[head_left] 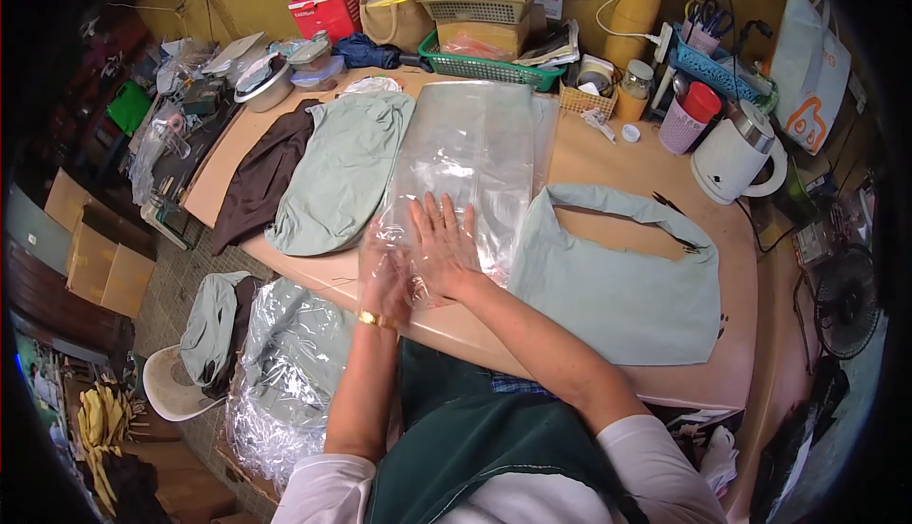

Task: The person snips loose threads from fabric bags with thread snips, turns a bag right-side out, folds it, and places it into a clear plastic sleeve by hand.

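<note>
Clear plastic bags (475,134) lie in a flat stack on the table. My right hand (444,244) rests on the plastic, palm down with its fingers spread. At the near left corner, my left hand (385,272) is behind or inside the clear film, and its fingers are blurred, so its grip cannot be made out. A pale green cloth bag (617,286) with a strap lies flat to the right. Left of the plastic is a folded pale green cloth piece (342,168), beside a dark brown cloth (266,177).
A white kettle (736,152), a pink cup (686,120) and a green basket (494,70) stand along the back and right. Below the table's left edge are a plastic-lined box (290,381) and a white stool (171,386).
</note>
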Tool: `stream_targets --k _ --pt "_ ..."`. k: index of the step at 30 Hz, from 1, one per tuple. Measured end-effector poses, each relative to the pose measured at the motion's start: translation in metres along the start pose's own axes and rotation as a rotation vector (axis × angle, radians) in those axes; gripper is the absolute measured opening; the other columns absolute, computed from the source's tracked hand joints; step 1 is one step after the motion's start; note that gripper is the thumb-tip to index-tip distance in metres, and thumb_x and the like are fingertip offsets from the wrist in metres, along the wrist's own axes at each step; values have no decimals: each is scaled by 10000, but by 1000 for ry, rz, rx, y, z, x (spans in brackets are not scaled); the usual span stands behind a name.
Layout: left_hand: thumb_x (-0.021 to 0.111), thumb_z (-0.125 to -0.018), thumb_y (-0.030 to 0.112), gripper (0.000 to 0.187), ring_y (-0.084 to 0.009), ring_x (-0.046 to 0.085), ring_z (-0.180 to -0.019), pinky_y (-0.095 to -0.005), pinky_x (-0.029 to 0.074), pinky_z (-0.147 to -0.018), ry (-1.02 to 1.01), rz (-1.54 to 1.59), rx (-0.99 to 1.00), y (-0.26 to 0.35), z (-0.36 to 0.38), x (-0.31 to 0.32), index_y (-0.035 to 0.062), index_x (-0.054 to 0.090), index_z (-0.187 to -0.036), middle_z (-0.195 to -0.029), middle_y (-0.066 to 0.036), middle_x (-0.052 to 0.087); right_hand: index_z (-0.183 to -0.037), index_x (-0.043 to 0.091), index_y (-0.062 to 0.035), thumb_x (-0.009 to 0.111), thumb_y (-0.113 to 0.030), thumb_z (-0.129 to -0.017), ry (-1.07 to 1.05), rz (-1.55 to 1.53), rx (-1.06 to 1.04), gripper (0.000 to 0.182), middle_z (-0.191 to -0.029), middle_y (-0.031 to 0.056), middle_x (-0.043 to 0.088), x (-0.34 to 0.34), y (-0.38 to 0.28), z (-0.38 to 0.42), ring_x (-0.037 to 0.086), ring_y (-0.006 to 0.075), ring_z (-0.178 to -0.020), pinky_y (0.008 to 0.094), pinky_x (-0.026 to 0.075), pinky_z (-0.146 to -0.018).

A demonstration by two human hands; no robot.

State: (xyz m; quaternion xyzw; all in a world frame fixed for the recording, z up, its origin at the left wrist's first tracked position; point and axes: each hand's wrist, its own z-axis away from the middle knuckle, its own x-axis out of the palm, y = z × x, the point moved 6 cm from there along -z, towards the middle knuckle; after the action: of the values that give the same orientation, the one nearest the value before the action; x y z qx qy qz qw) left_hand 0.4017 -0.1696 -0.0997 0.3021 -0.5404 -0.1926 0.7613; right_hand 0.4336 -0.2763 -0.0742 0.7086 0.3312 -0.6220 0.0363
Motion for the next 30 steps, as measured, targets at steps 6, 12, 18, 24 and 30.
stream_targets --k 6,12,18,24,30 --pt "402 -1036 161 475 -254 559 -1177 -378 485 -1004 -30 -214 133 -43 72 8 10 236 -1455 -1326 -145 516 -1545 105 -133 403 -536 -934 -177 -34 9 790 -1599 142 131 -16 -3 -5 71 333 -1480 605 -9 -1144" --pt "466 -1023 211 511 -281 556 -1208 -374 495 -1004 89 -163 -106 -25 114 12 -51 295 -1428 -1339 -189 509 -1545 125 -138 506 -592 -860 -180 152 -1 906 -1598 165 114 -1 -7 -22 55 366 -1476 663 -39 -1114" --pt "403 -1043 265 403 -240 671 -991 -334 563 -817 7 -449 -130 -10 121 -12 -72 555 -1203 -1139 -198 651 -1546 141 -155 587 -723 -735 -218 152 -38 1086 -1599 186 73 -12 -18 -7 24 417 -1466 710 -49 -1082" --pt "449 -1024 249 379 -164 575 -453 -326 441 -466 15 -1390 336 53 179 12 14 661 -815 -591 -107 620 -1555 69 -223 619 -755 -686 -398 190 70 1158 -1617 111 13 -19 -10 -23 -32 395 -1472 735 -36 -1069" --pt "468 -1004 197 272 -140 601 -609 -244 451 -517 481 -1274 916 187 324 -13 12 647 -917 -808 -70 659 -1554 58 -241 646 -727 -692 -452 161 102 1151 -1622 67 -6 -19 -7 -32 -34 361 -1479 729 -40 -1074"
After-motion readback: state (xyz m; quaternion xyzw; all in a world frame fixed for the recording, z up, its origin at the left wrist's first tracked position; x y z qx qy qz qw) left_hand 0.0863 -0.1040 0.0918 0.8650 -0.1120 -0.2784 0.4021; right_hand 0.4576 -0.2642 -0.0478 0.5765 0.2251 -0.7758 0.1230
